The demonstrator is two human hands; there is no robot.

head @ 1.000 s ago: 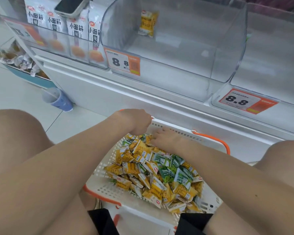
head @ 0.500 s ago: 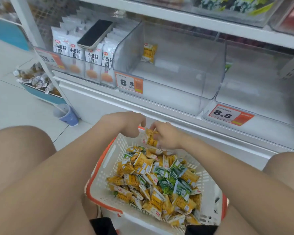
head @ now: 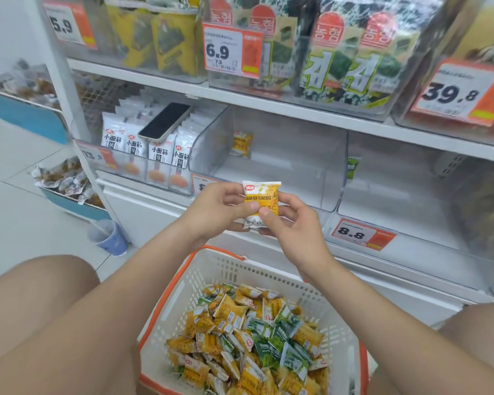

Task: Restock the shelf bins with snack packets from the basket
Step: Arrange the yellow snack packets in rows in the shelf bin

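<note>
Up from digging in the basket a second ago, the left hand and right hand now both pinch one yellow packet in front of the near-empty bin, likely ready to drop it in.

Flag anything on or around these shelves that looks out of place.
A phone lies flat across the tops of the white packets in the left bin; it is not stock. A blue cup with a straw stands on the floor beside the shelf post. Nothing looks spilled.
</note>
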